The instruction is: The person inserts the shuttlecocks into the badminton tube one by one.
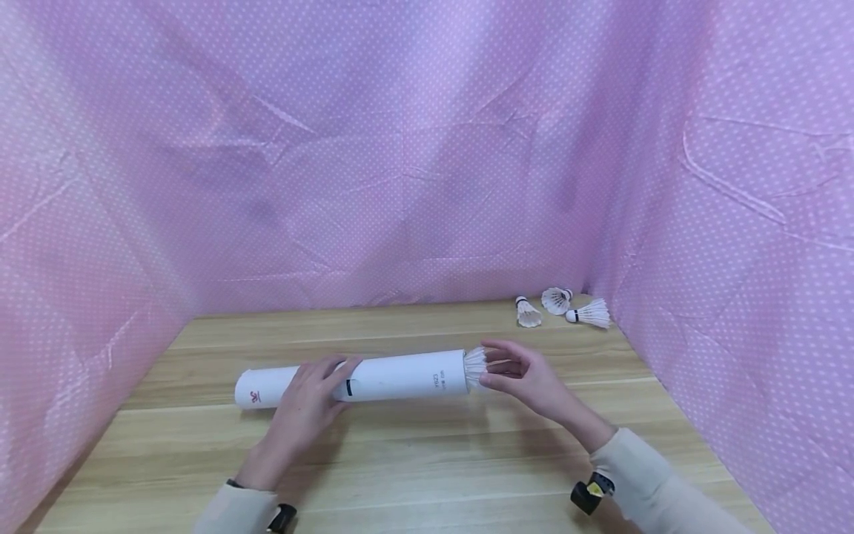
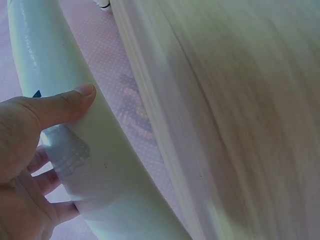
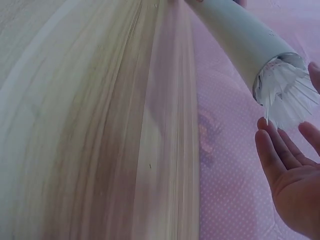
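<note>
A long white shuttlecock tube point(image 1: 407, 376) is held roughly level over the wooden table, its mouth towards the right. My left hand point(image 1: 308, 400) grips it left of its middle; in the left wrist view the thumb point(image 2: 70, 105) lies across the tube and the fingers point(image 2: 47, 180) reach round its other side. White feathers of a shuttlecock point(image 3: 287, 95) stick out of the mouth; its base is hidden inside. My right hand point(image 1: 534, 378) is cupped loosely at these feathers, fingertips point(image 3: 263, 124) right at their edge, thumb and fingers spread apart.
Three loose shuttlecocks, one point(image 1: 528, 312) to the left, one point(image 1: 557, 300) behind and one point(image 1: 590, 314) to the right, lie at the table's back right corner. Pink dotted cloth point(image 1: 400, 185) walls in the wooden table point(image 1: 427, 460) at the back and sides.
</note>
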`<state>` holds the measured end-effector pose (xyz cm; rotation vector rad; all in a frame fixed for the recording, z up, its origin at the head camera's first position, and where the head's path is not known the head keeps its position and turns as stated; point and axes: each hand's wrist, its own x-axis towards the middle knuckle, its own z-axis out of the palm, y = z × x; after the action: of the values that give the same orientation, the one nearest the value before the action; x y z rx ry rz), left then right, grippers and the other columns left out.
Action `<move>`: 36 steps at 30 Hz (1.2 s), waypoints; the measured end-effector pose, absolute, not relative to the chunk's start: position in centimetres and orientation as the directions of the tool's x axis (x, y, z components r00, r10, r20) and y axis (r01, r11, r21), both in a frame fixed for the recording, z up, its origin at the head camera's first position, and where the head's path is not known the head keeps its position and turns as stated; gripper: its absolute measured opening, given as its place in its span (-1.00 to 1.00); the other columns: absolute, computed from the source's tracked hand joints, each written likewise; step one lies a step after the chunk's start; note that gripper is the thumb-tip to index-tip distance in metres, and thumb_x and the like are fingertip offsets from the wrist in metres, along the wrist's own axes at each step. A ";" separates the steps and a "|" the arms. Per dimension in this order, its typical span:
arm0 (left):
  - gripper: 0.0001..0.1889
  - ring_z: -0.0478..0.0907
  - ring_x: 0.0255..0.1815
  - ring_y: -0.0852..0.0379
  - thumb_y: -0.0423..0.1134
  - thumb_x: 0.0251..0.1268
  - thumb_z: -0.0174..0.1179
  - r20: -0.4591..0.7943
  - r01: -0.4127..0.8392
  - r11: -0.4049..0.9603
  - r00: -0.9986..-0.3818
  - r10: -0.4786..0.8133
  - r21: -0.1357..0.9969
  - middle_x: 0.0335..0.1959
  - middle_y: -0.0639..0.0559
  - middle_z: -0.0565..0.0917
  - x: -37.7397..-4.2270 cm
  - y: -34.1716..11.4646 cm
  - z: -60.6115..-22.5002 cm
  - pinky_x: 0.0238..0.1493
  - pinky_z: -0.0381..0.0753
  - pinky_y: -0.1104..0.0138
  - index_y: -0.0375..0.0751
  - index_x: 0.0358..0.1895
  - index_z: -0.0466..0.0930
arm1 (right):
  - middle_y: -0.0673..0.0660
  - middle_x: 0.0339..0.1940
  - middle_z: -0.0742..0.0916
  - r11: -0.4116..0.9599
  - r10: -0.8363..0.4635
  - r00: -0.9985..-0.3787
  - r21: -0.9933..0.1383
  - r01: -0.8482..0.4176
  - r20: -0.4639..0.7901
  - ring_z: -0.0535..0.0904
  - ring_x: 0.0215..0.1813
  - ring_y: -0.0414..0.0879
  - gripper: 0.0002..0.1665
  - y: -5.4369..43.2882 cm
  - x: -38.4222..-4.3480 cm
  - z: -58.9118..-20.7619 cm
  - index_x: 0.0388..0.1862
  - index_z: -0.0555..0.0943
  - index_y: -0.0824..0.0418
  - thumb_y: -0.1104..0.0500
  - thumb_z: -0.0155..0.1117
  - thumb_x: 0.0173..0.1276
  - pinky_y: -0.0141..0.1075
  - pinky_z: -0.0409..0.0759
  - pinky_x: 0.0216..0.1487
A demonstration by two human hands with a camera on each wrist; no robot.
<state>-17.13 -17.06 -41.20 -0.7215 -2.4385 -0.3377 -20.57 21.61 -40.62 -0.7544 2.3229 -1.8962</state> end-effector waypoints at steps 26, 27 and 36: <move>-0.05 0.58 0.05 -0.16 -0.45 -0.34 0.67 0.597 0.577 0.812 -0.684 0.419 0.091 0.09 -0.18 0.63 -16.8 -17.1 -41.1 0.16 0.49 -0.03 -0.07 0.35 0.52 | 0.35 0.29 0.59 0.114 -0.456 -0.855 -0.936 -0.332 0.248 0.56 0.27 0.20 -0.20 21.4 -20.2 -40.7 0.44 0.40 0.33 0.20 0.49 0.26 -0.24 0.60 0.18; -0.05 0.58 0.05 -0.16 -0.45 -0.35 0.67 0.598 0.581 0.809 -0.680 0.424 0.086 0.09 -0.18 0.63 -16.9 -17.1 -41.1 0.16 0.49 -0.03 -0.08 0.34 0.52 | 0.35 0.29 0.59 0.111 -0.463 -0.849 -0.934 -0.339 0.253 0.56 0.27 0.20 -0.20 21.3 -20.3 -40.8 0.44 0.40 0.35 0.20 0.48 0.27 -0.24 0.60 0.18; -0.07 0.57 0.08 -0.15 -0.43 -0.30 0.66 0.570 0.564 0.820 -0.707 0.418 0.098 0.10 -0.16 0.63 -16.8 -16.7 -40.8 0.21 0.46 -0.02 -0.05 0.36 0.51 | 0.36 0.29 0.59 0.103 -0.480 -0.837 -0.931 -0.351 0.263 0.57 0.25 0.22 -0.18 20.8 -20.2 -40.8 0.45 0.38 0.36 0.22 0.49 0.26 -0.23 0.61 0.17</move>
<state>-16.81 -16.70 -40.79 -0.7232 -2.4606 -0.3601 -20.17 20.75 -40.79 -0.8531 2.2513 -1.8485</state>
